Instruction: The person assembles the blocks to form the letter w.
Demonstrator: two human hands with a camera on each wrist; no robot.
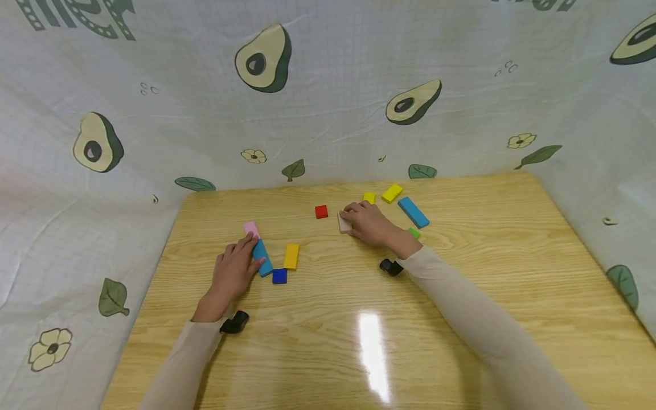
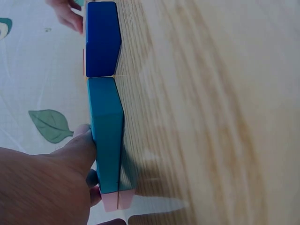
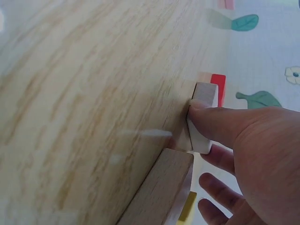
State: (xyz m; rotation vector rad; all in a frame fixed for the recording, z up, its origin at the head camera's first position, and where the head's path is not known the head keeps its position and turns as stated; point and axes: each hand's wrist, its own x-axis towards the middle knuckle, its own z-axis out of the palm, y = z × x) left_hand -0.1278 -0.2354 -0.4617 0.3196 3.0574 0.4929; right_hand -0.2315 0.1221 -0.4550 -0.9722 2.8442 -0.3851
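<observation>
My left hand [image 1: 234, 272] lies flat on a long teal block [image 1: 263, 259], the thumb [image 2: 79, 145] pressing its top face [image 2: 107, 133]. A pink block [image 1: 251, 229] touches the teal block's far end [image 2: 117, 200], and a dark blue square [image 1: 279, 276] touches its near end [image 2: 101, 40]. A yellow block [image 1: 291, 256] lies just right of them. My right hand [image 1: 368, 223] pinches a pale block [image 1: 344, 223], with the thumb [image 3: 213, 123] on its side [image 3: 205, 96]. A plain wooden block [image 3: 161, 192] lies close beside it.
A red cube [image 1: 321, 211] sits left of the right hand. Behind that hand lie two yellow blocks [image 1: 392, 193] and a long blue block [image 1: 413, 212], with a green piece [image 1: 414, 232] by the wrist. An avocado-print cloth [image 1: 328, 114] walls the wooden table [image 1: 328, 319].
</observation>
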